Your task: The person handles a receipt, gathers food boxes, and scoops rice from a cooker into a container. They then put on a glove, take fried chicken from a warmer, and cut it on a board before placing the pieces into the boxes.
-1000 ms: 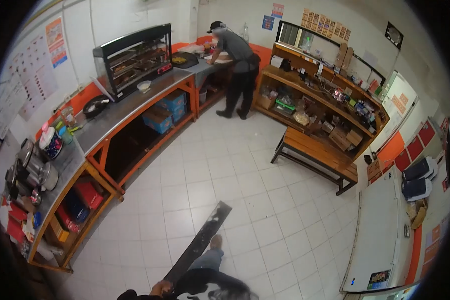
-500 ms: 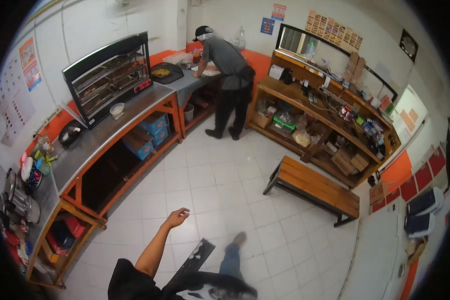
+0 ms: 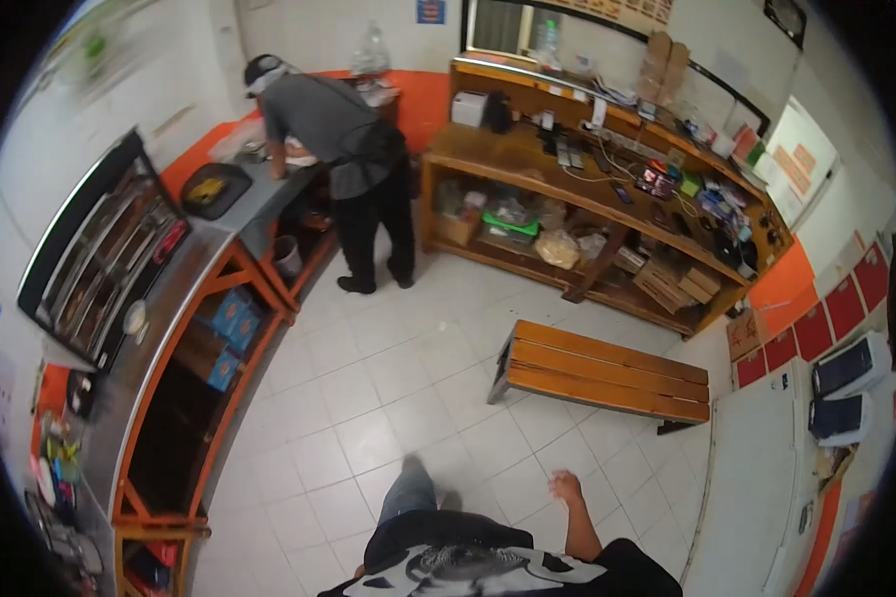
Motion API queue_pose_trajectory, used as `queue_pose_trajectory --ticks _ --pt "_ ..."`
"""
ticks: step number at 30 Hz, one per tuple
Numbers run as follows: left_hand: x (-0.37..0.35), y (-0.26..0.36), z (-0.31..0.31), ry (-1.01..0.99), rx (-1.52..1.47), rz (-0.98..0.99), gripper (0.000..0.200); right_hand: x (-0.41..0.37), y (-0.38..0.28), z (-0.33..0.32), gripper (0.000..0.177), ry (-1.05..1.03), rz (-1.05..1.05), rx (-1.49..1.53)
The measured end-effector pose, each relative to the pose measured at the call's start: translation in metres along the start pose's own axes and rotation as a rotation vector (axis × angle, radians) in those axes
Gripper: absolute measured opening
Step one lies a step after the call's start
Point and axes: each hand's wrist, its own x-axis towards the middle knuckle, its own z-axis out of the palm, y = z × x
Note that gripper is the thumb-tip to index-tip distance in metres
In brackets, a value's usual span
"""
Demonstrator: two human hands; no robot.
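My right hand [image 3: 565,486] hangs over the tiled floor [image 3: 368,438] at the lower right of the view. Its fingers are loosely bent and partly apart, and nothing shows in them. Closest to it is the wooden bench [image 3: 607,373], which it does not touch. Only a sliver of skin appears at the left edge of my black shirt [image 3: 438,532]; my left hand itself is out of sight. One leg in jeans [image 3: 403,495] reaches forward below me.
A co-worker [image 3: 338,129] in dark clothes bends over the grey counter [image 3: 259,204], near a black tray [image 3: 214,189]. Left stand a food display case [image 3: 105,259] and metal-topped counter [image 3: 154,348]. Wooden shelves [image 3: 587,209] line the back; a white chest [image 3: 757,468] stands right.
The view has turned right and moved forward, bringing the bench closer. My left hand has swung out of sight; my right hand has come into view.
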Motion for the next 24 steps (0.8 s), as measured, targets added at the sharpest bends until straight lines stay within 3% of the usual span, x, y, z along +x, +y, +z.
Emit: queue_pose_trajectory --ticks 6,9,10,11,12,13,14,16,18,21,24 --pt "0.103 0.18 -0.099 0.008 -0.199 0.043 0.091 0.057 -0.141 0.006 0.031 -0.026 -0.26 0.32" --pt "0.153 0.3 -0.178 -0.041 -0.404 0.016 0.1 0.088 -0.12 0.035 0.032 -0.032 -0.133 0.317" --pt "0.163 0.341 -0.202 -0.045 -0.422 0.026 0.103 0.086 -0.11 0.036 0.023 -0.107 -0.109 0.403" --pt "0.157 0.385 -0.217 0.022 -0.374 0.104 0.1 0.123 -0.057 0.048 0.024 -0.121 0.024 0.249" --pt "0.146 0.44 -0.234 0.09 -0.323 0.191 0.096 0.113 -0.062 0.052 0.029 -0.127 -0.054 -0.235" --pt "0.175 0.477 -0.26 0.152 -0.287 0.351 0.092 0.083 -0.085 0.06 0.033 -0.035 -0.068 -0.287" --pt "0.204 0.5 -0.279 0.208 -0.253 0.495 0.089 0.051 -0.114 0.055 0.039 -0.074 -0.011 0.022" --pt "0.188 0.602 -0.305 0.229 -0.105 0.425 0.074 0.037 -0.133 0.06 0.037 -0.057 0.118 0.056" --pt "0.206 0.678 -0.329 0.302 0.037 0.558 0.053 0.053 -0.164 0.063 0.036 -0.053 0.188 0.063" --pt "0.216 0.765 -0.348 0.429 0.232 0.698 0.046 0.107 -0.215 0.054 0.034 -0.048 0.199 0.085" --pt "0.241 0.807 -0.353 0.406 0.211 0.677 0.046 0.185 -0.259 0.031 0.033 -0.05 0.149 0.093"
